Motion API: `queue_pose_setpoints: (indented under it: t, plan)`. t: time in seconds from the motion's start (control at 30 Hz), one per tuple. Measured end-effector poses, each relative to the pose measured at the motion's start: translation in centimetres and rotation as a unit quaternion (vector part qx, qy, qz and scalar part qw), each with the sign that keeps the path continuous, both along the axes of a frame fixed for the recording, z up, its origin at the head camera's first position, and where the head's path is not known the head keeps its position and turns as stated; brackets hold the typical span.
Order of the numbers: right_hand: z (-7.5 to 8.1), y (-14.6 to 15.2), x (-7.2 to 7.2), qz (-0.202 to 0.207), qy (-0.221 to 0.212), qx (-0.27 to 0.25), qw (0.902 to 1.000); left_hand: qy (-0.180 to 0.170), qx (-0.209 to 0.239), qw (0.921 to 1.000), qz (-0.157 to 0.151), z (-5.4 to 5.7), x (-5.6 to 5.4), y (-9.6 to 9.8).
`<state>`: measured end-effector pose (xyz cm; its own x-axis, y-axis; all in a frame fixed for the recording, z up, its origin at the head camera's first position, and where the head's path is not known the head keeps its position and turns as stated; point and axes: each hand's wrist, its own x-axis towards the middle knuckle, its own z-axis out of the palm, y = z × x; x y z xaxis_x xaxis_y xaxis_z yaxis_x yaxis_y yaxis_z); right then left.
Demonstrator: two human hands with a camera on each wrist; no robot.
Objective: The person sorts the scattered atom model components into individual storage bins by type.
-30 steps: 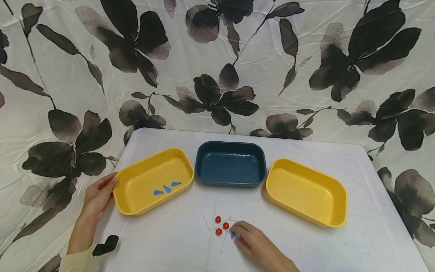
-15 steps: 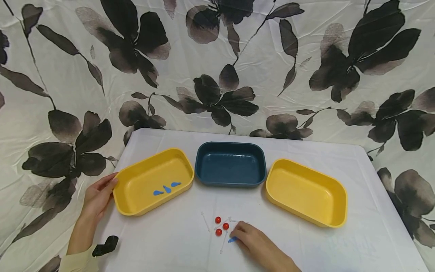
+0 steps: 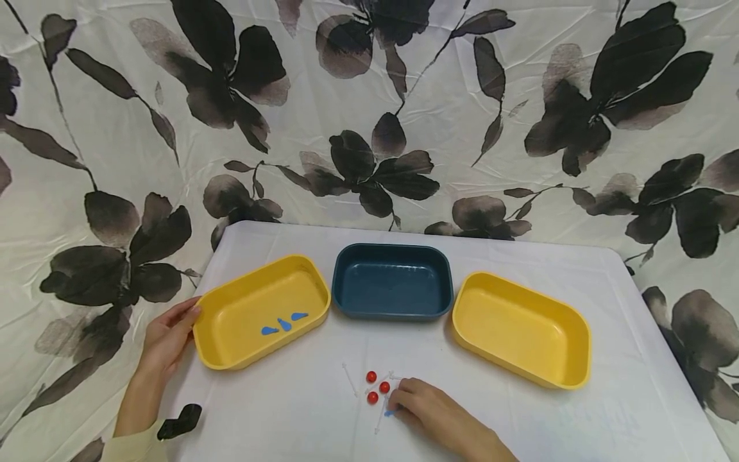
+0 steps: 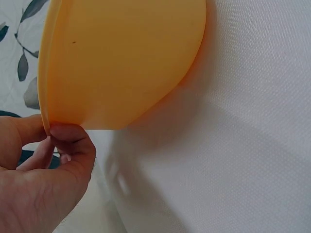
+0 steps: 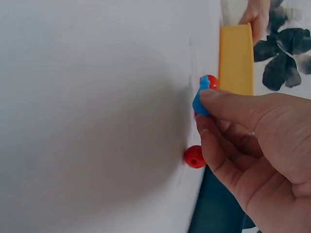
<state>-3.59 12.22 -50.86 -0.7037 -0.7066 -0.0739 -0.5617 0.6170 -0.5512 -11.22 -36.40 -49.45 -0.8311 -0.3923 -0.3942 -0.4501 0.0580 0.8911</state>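
My left hand (image 3: 165,337) grips the rim at the near-left end of the left yellow tray (image 3: 231,321), thumb and fingers pinching its edge in the left wrist view. Inside that tray lie several small blue teardrop-shaped pieces (image 3: 284,325). Low over the white table, my right hand (image 3: 430,410) pinches another blue teardrop-shaped piece (image 5: 200,101) between thumb and fingertips, its narrow end showing past the thumb. Red beads (image 3: 372,398) lie just left of these fingers; a hole shows in one bead (image 5: 194,157) in the right wrist view. Thin whitish sticks (image 3: 349,379) are scattered around the beads.
A dark blue tray (image 3: 392,292) stands at the back middle, with a second yellow tray (image 3: 519,321) angled to its right. Beyond the table's back edge hangs a floral cloth (image 3: 369,96). A black object (image 3: 180,421) sits by my left sleeve (image 3: 135,443).
My right fingers have closed on the blue piece, turned it and drawn it slightly nearer. My left hand stays on the tray rim.
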Motion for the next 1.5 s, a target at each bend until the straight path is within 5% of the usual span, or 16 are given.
queue_pose_setpoints:
  t: [0.53,1.3,1.5]
  plan:
    - [0.2,-0.2,-2.4,0.02,0.053,-0.152,0.9867,-0.014,-0.035,0.9992,-0.011,0.1,0.0,0.1]
    - [1.7,-1.7,-6.4,-0.029,-0.047,-0.216,0.9749,-0.001,-0.026,0.9996,-0.01,0.1,0.1,0.3]
    - [2.3,-2.8,-7.6,-0.034,-0.037,-0.237,0.9701,-0.001,-0.018,0.9998,-0.001,0.1,0.1,0.1]
